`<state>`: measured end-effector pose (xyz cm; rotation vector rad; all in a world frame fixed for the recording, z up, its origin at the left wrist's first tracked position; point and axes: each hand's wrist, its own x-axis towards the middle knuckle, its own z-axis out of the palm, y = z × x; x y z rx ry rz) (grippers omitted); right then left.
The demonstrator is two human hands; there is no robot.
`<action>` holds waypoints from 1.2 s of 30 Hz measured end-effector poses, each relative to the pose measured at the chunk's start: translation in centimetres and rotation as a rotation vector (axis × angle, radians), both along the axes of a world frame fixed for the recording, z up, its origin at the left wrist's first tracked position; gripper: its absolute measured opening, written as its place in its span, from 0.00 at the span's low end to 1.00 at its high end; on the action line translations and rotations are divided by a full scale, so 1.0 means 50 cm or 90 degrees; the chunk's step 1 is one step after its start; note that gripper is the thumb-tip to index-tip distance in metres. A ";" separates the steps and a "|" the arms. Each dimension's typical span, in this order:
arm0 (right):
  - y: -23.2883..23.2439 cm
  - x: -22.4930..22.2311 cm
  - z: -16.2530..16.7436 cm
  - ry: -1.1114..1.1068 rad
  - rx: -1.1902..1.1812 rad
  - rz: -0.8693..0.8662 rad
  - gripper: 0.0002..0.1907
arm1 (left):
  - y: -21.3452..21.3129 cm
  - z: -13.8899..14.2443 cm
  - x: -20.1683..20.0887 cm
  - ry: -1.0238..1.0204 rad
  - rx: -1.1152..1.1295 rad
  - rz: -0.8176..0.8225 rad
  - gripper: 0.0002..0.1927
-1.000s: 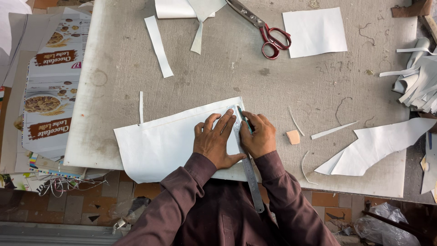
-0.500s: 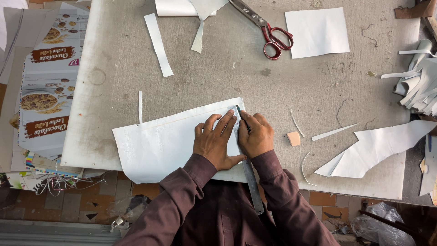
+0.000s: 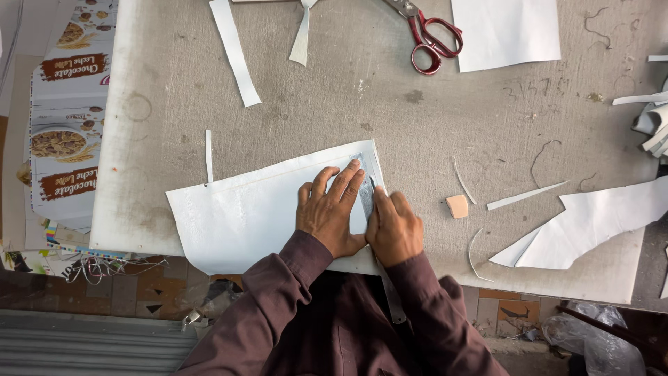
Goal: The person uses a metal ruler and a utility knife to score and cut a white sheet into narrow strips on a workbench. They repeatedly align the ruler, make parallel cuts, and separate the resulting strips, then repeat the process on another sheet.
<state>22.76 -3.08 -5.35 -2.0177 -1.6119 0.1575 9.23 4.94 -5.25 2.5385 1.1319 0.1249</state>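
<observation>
Hands are working side by side at the near edge of the worktop [image 3: 417, 118]. The left hand [image 3: 329, 212] is lying flat, fingers spread, pressing a metal ruler [image 3: 367, 195] onto the white sheet [image 3: 236, 216]. The right hand [image 3: 394, 228] is curling in a loose fist against the ruler's edge, perhaps pinching a small blade, though that is hidden. The sheet is overhanging the front edge. Open room is lying beyond, up to the red-handled scissors [image 3: 428, 35]; an eraser [image 3: 457, 206] is sitting just right.
</observation>
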 end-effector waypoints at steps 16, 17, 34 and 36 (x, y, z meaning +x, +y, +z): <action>-0.273 -0.038 0.071 0.072 -0.051 -0.093 0.16 | -0.007 0.014 -0.008 -0.040 -0.001 -0.015 0.64; -0.283 -0.037 0.078 0.103 -0.054 -0.123 0.16 | -0.008 0.016 -0.011 -0.048 0.011 -0.021 0.64; -0.322 -0.071 0.030 0.195 -0.109 -0.169 0.22 | -0.013 -0.018 -0.037 -0.110 0.086 -0.036 0.63; -0.320 -0.072 0.030 0.190 -0.086 -0.153 0.22 | -0.013 -0.019 -0.038 -0.115 0.089 -0.036 0.63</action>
